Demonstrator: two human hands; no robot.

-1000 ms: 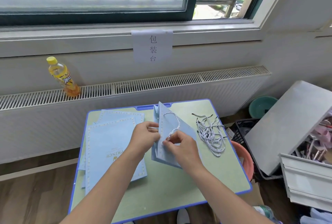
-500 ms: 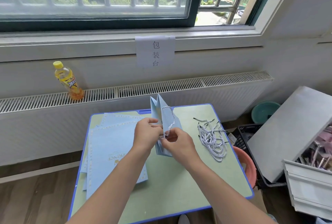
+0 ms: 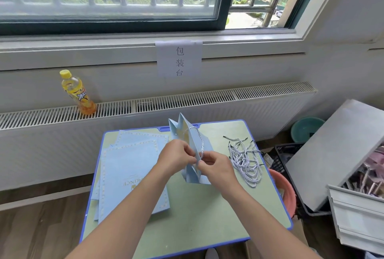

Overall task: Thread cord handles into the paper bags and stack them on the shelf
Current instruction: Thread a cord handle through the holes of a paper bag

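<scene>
head view: at mid-frame our left hand (image 3: 176,158) pinches the top edge of the half-open paper bag (image 3: 192,140), keeping it propped on the tabletop (image 3: 207,213) — likely so the holes stay reachable. our right hand (image 3: 216,165) pinches the cord (image 3: 201,146), one loop already through the bag. left of centre lies a stack of flat bags (image 3: 133,167), at least three; right of centre a pile of spare cords (image 3: 245,161), too tangled to count. one bottle (image 3: 78,92) stands upper left.

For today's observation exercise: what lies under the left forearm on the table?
A stack of flat blue paper bags lies under the left forearm on the table. The arm covers the stack's right part, so their number is unclear.
</scene>
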